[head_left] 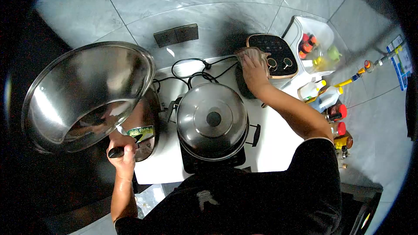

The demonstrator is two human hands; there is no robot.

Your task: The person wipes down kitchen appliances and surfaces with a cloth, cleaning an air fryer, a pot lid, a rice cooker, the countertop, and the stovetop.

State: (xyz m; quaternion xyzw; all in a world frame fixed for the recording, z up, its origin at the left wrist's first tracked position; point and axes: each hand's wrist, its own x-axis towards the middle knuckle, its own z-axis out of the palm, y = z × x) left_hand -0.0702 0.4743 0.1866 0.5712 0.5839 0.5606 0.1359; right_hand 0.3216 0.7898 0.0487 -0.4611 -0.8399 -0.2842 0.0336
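Note:
My left hand (122, 156) is closed round a black handle (116, 152) of a utensil, just below the rim of a large steel basin (87, 91). The utensil's working end cannot be made out. The basin leans tilted over a brownish rounded appliance (150, 124) with a green label. At the back, my right hand (253, 70) has its fingers laid over a clear ribbed plastic container (244, 52), beside an appliance with a black control panel (278, 50). The thumb is mostly hidden. Between my hands stands a pot with a steel lid (200, 109) and a black knob.
The pot rests on a black cooktop (213, 165) on the white counter (278, 148). Black cables (191, 76) lie behind it. A white bin (305, 56) with bottles stands at the back right. Several bottles and red-capped jars (337, 112) line the right edge.

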